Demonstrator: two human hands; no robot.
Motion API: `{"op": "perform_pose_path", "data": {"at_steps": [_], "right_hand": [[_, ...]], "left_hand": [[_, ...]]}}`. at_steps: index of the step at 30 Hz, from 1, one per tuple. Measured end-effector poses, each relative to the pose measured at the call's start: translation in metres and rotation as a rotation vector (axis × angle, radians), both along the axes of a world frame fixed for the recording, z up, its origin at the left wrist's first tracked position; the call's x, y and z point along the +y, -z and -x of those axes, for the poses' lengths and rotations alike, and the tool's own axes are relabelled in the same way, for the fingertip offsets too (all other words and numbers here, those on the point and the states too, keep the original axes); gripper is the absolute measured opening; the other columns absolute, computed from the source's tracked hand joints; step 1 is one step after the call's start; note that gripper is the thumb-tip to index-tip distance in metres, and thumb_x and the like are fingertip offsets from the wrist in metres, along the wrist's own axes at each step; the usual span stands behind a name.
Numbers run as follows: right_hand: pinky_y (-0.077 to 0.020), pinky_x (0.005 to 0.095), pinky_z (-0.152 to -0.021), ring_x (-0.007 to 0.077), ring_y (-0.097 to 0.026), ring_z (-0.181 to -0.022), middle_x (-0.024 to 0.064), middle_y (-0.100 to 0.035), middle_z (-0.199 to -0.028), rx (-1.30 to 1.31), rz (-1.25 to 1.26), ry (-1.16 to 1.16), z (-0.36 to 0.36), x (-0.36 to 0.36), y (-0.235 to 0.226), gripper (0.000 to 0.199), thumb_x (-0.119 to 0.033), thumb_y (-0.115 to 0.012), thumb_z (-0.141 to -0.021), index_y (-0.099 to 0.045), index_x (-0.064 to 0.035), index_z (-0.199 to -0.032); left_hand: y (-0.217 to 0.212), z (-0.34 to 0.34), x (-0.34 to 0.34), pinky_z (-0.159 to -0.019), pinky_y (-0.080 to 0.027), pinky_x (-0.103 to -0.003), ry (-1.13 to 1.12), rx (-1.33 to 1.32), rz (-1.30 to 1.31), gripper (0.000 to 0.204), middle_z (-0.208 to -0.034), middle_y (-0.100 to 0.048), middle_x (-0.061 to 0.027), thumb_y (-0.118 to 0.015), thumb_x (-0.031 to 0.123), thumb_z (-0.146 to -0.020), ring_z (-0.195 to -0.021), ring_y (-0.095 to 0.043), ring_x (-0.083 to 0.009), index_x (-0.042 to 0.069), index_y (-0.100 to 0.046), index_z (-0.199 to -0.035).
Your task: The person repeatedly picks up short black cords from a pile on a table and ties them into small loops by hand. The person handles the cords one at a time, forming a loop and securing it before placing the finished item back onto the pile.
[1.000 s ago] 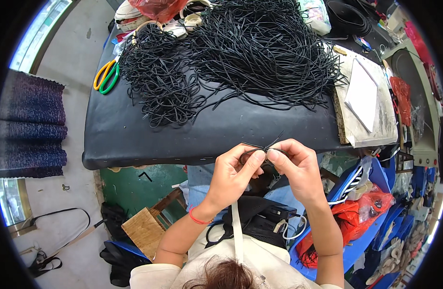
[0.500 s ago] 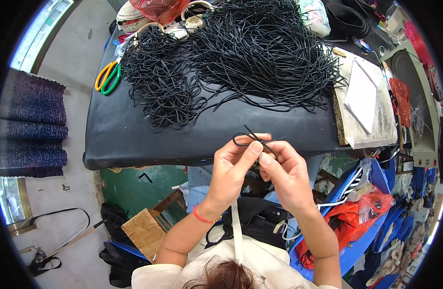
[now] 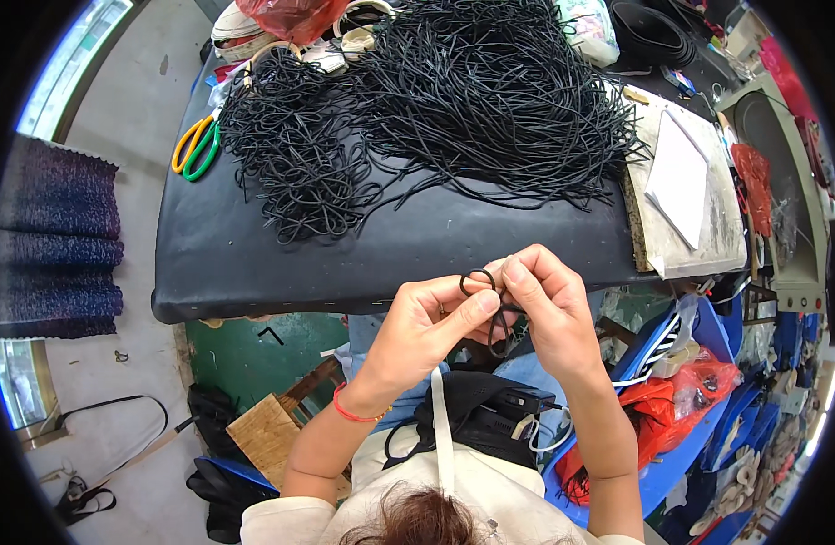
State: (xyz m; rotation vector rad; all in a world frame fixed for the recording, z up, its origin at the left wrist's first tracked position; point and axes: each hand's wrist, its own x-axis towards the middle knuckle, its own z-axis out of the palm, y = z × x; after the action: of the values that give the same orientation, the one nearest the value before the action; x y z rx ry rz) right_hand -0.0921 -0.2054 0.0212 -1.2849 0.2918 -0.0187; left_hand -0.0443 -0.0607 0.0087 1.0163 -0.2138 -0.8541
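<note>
Left hand [image 3: 422,322] and right hand [image 3: 544,304], now pressed together, pinch a black cord [image 3: 479,282] newly curled into a loop, with the cord pile [image 3: 454,100] at twelve o'clock.

Most of the black cord loop [image 3: 479,277], perhaps knotted, behind the hands' fingers [image 3: 526,277].

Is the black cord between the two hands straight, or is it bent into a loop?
Looped: the black cord curls into a small ring above the left hand and right hand, which pinch it.
</note>
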Motion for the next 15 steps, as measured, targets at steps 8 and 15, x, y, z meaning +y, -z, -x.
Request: {"op": "perform_pose_path", "data": {"at_steps": [8,15], "right_hand": [[-0.0421,0.0172,-0.053,0.0030,-0.047,-0.061,0.0021,-0.055,-0.072,0.093,-0.106,-0.059,-0.004,-0.005,-0.005,0.024,-0.023,-0.047,-0.094,-0.054,-0.0006,-0.086],[-0.0422,0.0202,-0.073,0.0094,-0.054,-0.082,0.0049,-0.059,-0.087,0.032,0.328,0.036,0.010,-0.015,0.002,0.025,-0.022,-0.049,-0.093,-0.056,0.0025,-0.092]], "left_hand": [[-0.002,0.005,0.001,-0.067,-0.050,-0.022,0.018,0.049,0.006,0.020,-0.084,-0.064,-0.0054,-0.054,0.016,-0.090,-0.074,-0.060,-0.0090,-0.001,-0.061,-0.099],[0.009,0.008,-0.009,-0.072,-0.054,-0.025,-0.350,0.172,0.108,0.019,-0.091,-0.062,-0.0086,-0.055,0.012,-0.089,-0.079,-0.063,-0.0134,-0.002,-0.057,-0.102]]}}
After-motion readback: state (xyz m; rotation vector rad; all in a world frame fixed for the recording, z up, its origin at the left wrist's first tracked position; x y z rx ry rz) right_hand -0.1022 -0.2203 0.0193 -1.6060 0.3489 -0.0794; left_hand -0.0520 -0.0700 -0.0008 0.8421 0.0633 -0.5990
